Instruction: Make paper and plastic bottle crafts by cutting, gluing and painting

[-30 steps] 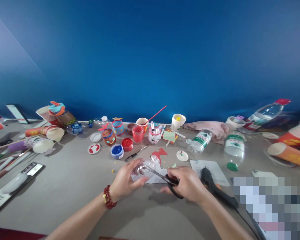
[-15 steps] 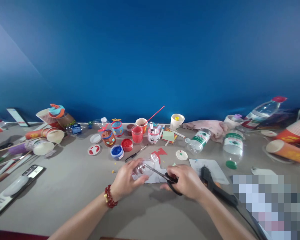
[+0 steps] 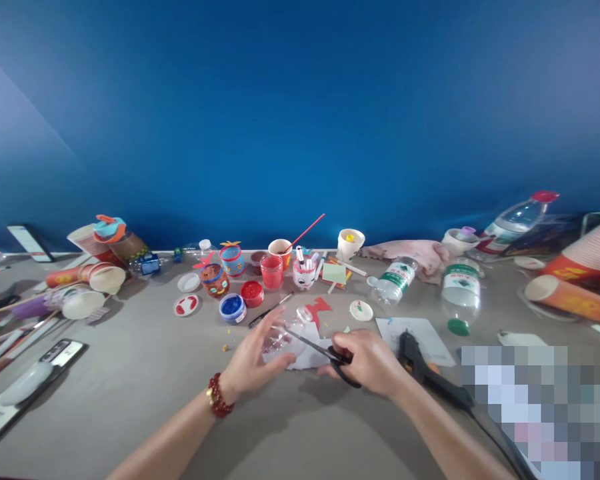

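Observation:
My left hand (image 3: 254, 359), with a red bead bracelet at the wrist, grips a clear plastic bottle piece (image 3: 293, 331) lying on the grey table (image 3: 140, 393). Black-handled scissors (image 3: 325, 351) sit in my right hand (image 3: 370, 362), fingers through the loops, blades pointing left into the clear plastic. A white paper scrap lies under the bottle piece. A red paper cut-out (image 3: 319, 308) lies just behind it.
A black glue gun (image 3: 425, 370) lies right of my right hand on white paper. Paint pots (image 3: 233, 308), decorated cups and markers stand behind. Plastic water bottles (image 3: 460, 290) lie at the right, paper cups (image 3: 570, 297) far right and left, brushes and a phone (image 3: 25, 377) at left.
Both hands and the bottle piece stay in place. The view has tipped slightly, so table objects sit a little lower and left. My left fingers have spread a little over the plastic.

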The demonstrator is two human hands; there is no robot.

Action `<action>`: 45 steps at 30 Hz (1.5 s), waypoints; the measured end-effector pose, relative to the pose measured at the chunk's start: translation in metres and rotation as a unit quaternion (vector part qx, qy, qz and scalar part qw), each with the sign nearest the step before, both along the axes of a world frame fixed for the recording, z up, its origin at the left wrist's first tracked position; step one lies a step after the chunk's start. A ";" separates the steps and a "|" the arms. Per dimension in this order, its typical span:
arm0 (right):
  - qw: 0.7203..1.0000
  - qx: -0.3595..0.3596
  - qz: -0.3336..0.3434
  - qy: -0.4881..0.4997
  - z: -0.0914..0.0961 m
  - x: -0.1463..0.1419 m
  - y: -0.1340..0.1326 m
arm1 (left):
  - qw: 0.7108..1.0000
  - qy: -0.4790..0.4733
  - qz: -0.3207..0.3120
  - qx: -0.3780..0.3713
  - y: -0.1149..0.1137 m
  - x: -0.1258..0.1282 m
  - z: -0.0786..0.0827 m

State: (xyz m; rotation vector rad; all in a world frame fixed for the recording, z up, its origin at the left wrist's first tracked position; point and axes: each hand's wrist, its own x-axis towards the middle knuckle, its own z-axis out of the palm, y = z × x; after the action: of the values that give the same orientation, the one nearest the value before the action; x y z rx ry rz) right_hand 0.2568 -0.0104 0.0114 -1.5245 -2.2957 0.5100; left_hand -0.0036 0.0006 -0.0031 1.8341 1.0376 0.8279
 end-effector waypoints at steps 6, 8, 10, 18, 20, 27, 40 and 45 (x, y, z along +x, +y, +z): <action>0.999 0.002 0.034 -0.021 0.003 -0.003 -0.001 | 0.977 -0.157 -0.102 -0.105 0.005 -0.006 0.004; 0.999 0.009 0.044 -0.028 0.003 -0.003 0.000 | 0.966 -0.191 -0.089 -0.148 0.006 -0.005 0.002; 0.998 0.016 0.048 -0.035 0.003 -0.004 -0.001 | 0.962 -0.199 -0.067 -0.174 0.005 -0.002 0.000; 0.997 0.034 0.054 -0.039 0.001 -0.005 -0.005 | 0.942 -0.243 -0.031 -0.230 -0.004 0.012 -0.003; 0.997 0.042 0.055 -0.037 0.001 -0.005 -0.005 | 0.936 -0.254 -0.031 -0.242 -0.004 0.013 -0.004; 0.998 0.027 0.047 -0.046 -0.004 -0.006 -0.002 | 0.922 -0.287 -0.028 -0.260 -0.002 0.020 -0.004; 0.995 -0.060 0.079 0.006 -0.005 0.003 0.006 | 0.951 -0.091 -0.088 0.281 -0.019 -0.014 0.006; 0.982 -0.055 0.073 0.163 0.003 0.027 0.012 | 0.943 -0.073 -0.002 0.324 -0.015 -0.026 0.015</action>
State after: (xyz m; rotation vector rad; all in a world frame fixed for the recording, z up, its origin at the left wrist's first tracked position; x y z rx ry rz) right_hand 0.2836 0.0014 0.0139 -1.2150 -2.1587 0.8696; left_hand -0.0298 -0.0147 0.0116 2.2608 0.7053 1.4002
